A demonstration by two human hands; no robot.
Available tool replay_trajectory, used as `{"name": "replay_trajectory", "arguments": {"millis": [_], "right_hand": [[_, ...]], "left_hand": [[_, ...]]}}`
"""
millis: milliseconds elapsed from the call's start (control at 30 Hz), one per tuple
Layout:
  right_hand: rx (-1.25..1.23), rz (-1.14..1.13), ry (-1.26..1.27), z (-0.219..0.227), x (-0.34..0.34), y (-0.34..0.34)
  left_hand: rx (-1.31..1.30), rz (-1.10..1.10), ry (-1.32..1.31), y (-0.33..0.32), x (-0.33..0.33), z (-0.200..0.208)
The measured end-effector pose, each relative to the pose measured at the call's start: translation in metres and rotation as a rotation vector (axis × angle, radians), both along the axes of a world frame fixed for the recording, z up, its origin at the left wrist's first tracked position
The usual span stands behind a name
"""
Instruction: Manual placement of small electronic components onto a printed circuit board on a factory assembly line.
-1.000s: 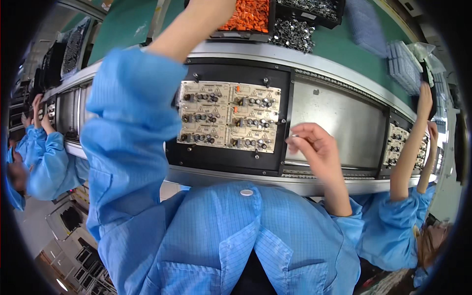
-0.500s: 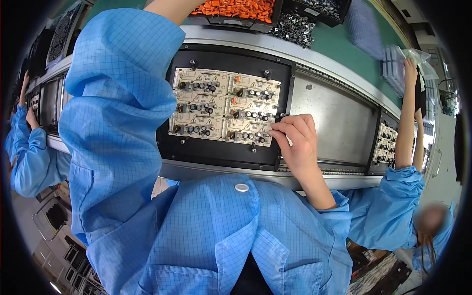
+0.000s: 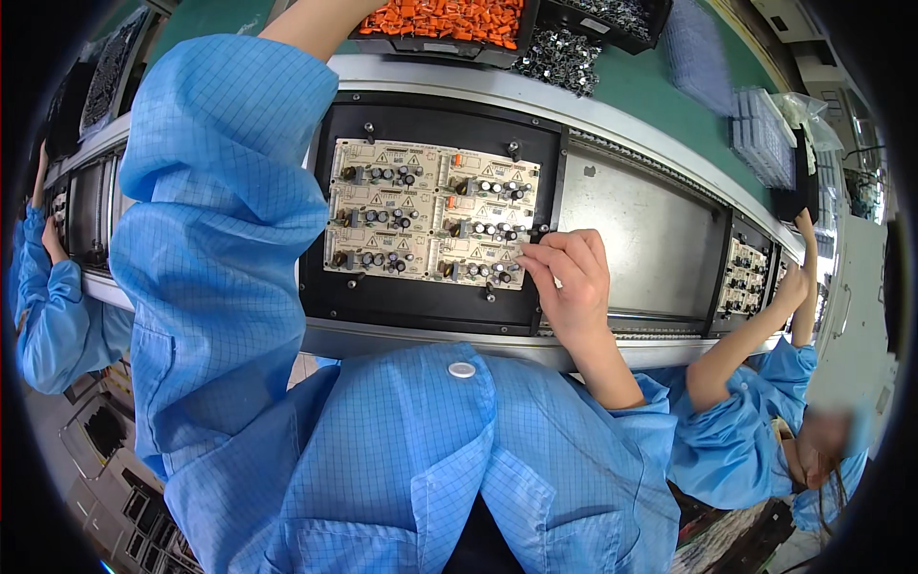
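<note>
A pale panel of circuit boards (image 3: pixel 432 215), fitted with black capacitors and other small parts, lies flat in a black carrier frame (image 3: pixel 411 311). Two small orange components (image 3: pixel 457 160) stand on its upper right part. My right hand (image 3: pixel 574 282) is at the panel's lower right edge, thumb and forefinger pinched together; whatever is between the fingertips is too small or hidden to name. My left arm (image 3: pixel 225 220) reaches up and forward past the panel's left side, and its hand lies beyond the top edge of the picture, near the bin of orange components (image 3: pixel 449 21).
Loose metal parts (image 3: pixel 557 59) lie heaped on the green bench, beside a black bin (image 3: pixel 607 17) of similar parts. Clear plastic trays (image 3: pixel 762 139) are stacked to the right. A metal conveyor plate (image 3: pixel 641 239) adjoins the carrier. Co-workers in blue work at both sides.
My right hand stays pinched at the same panel edge; the whole view has shifted slightly. The co-worker on the right has brought one arm down toward the line.
</note>
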State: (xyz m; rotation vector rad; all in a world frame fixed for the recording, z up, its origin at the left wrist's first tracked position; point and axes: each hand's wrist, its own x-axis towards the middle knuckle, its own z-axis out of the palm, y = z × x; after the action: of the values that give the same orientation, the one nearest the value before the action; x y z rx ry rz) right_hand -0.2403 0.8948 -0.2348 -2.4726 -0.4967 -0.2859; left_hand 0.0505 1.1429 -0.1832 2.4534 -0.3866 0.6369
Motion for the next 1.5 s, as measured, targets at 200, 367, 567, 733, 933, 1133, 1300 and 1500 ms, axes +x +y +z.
{"name": "replay_trajectory", "arguments": {"millis": [200, 367, 567, 733, 933, 1133, 1300, 1500], "right_hand": [[-0.048, 0.096, 0.014, 0.009, 0.0, -0.003], [-0.075, 0.207, 0.095, 0.025, 0.014, -0.008], [0.023, -0.063, 0.021, 0.027, 0.111, -0.058], [0.039, -0.073, -0.059, -0.007, 0.191, -0.076], [0.092, 0.038, 0.033, -0.018, 0.214, -0.062], [0.038, -0.034, 0.062, -0.016, 0.213, -0.071], [0.175, -0.138, 0.097, -0.016, 0.208, -0.085], [0.398, -0.127, 0.15, -0.001, 0.186, -0.088]], "left_hand": [[-0.102, -0.033, 0.094, 0.003, -0.029, 0.033], [0.143, -0.001, 0.083, 0.023, -0.028, 0.022], [-0.13, -0.208, 0.413, 0.016, -0.132, 0.044], [-0.2, -0.273, 0.725, 0.003, -0.219, 0.024], [-0.094, -0.205, 0.757, 0.007, -0.268, 0.008], [-0.014, -0.299, 0.591, -0.002, -0.269, -0.005], [0.079, -0.387, 0.607, -0.012, -0.267, -0.006], [0.167, -0.388, 0.546, -0.017, -0.271, -0.013]]}}
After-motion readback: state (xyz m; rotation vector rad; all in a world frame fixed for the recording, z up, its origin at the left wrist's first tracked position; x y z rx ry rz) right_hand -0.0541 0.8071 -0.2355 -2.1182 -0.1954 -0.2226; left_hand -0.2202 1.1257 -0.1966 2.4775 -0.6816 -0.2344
